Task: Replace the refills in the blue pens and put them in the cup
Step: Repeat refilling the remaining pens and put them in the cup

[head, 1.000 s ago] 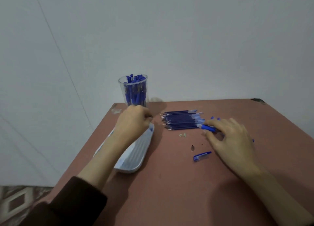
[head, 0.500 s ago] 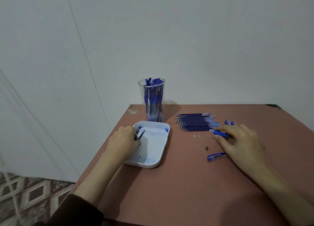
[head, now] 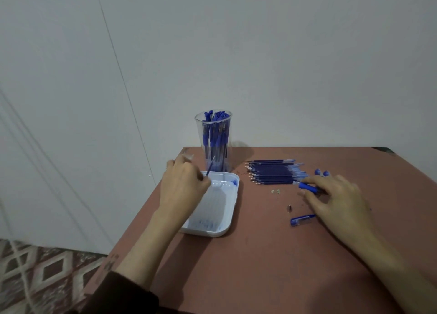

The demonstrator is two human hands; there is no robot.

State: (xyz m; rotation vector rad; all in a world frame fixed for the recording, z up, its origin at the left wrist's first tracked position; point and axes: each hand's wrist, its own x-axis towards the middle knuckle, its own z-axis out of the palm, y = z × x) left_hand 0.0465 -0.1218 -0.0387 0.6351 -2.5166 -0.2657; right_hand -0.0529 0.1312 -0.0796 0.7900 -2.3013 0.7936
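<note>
A clear cup (head: 214, 134) full of blue pens stands at the table's back left. In front of it lies a white tray (head: 230, 215). My left hand (head: 182, 186) hovers over the tray's left side and pinches a thin blue refill (head: 211, 166) that points up toward the cup. A row of new refills (head: 274, 173) lies to the right. My right hand (head: 335, 200) rests on the table beside them, fingers on a blue pen barrel (head: 307, 187). A pen cap (head: 301, 220) and a small metal tip (head: 289, 207) lie loose near it.
The reddish table (head: 260, 266) stands against a white wall; its left edge drops to a patterned floor (head: 47, 273). Two small blue caps (head: 321, 172) lie behind my right hand. A bit of debris (head: 276, 191) sits below the refills.
My left hand came back from the cup to the tray, then lifted a little with a refill pinched. The view shifted left. My right hand stays on the pen barrel.
</note>
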